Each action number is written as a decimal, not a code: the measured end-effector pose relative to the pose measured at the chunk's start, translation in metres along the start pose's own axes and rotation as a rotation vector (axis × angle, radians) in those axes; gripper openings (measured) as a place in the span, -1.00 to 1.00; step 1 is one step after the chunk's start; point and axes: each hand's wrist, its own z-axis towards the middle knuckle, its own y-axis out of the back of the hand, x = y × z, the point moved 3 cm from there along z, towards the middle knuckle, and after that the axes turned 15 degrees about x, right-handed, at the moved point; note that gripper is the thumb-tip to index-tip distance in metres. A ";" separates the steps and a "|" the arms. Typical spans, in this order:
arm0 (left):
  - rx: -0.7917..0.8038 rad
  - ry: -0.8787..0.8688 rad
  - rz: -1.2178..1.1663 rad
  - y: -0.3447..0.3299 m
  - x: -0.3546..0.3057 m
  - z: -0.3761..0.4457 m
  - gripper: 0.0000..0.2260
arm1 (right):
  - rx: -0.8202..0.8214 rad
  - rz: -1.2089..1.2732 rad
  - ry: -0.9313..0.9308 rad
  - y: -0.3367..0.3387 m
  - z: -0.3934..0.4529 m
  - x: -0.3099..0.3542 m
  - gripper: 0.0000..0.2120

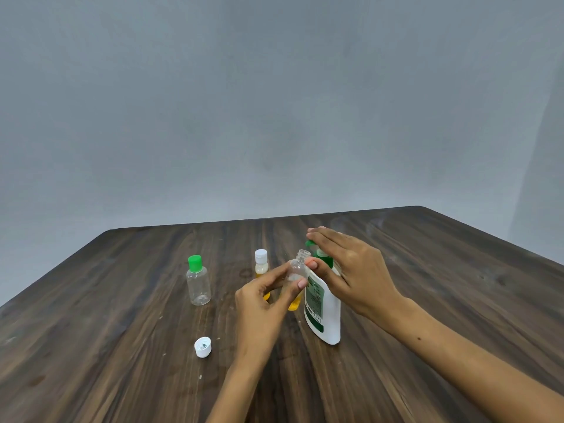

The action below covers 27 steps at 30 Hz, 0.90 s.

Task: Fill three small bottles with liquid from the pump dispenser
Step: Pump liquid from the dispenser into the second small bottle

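My left hand (265, 297) pinches a small uncapped clear bottle (297, 270) and holds its mouth just under the green nozzle of the white pump dispenser (325, 309). There is yellow liquid in the bottom of that bottle. My right hand (351, 270) lies over the green pump head with straight fingers, and the thumb touches the bottle's shoulder. Behind my left hand stands a white-capped bottle (261, 264) with yellow liquid. To the left, an empty clear bottle with a green cap (197, 280) stands upright.
A loose white cap (203, 347) lies upside down on the dark wooden table (122, 331), near my left forearm. The table's far edge meets a plain grey wall.
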 end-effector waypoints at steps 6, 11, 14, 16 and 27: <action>0.003 0.009 -0.004 0.000 -0.002 0.000 -0.74 | 0.004 -0.006 0.003 -0.002 -0.001 0.002 -0.36; 0.008 0.006 -0.009 0.000 -0.001 0.000 -0.73 | 0.022 0.013 0.008 0.000 0.000 -0.002 -0.37; 0.009 0.005 -0.016 0.000 -0.001 0.001 -0.73 | 0.025 0.023 -0.001 -0.002 0.000 -0.001 -0.37; 0.003 0.007 -0.023 0.000 -0.001 0.000 -0.73 | 0.028 0.018 0.000 -0.003 -0.002 0.000 -0.37; 0.003 0.020 -0.027 0.000 0.001 0.000 -0.73 | 0.037 0.015 -0.004 -0.004 -0.003 -0.001 -0.38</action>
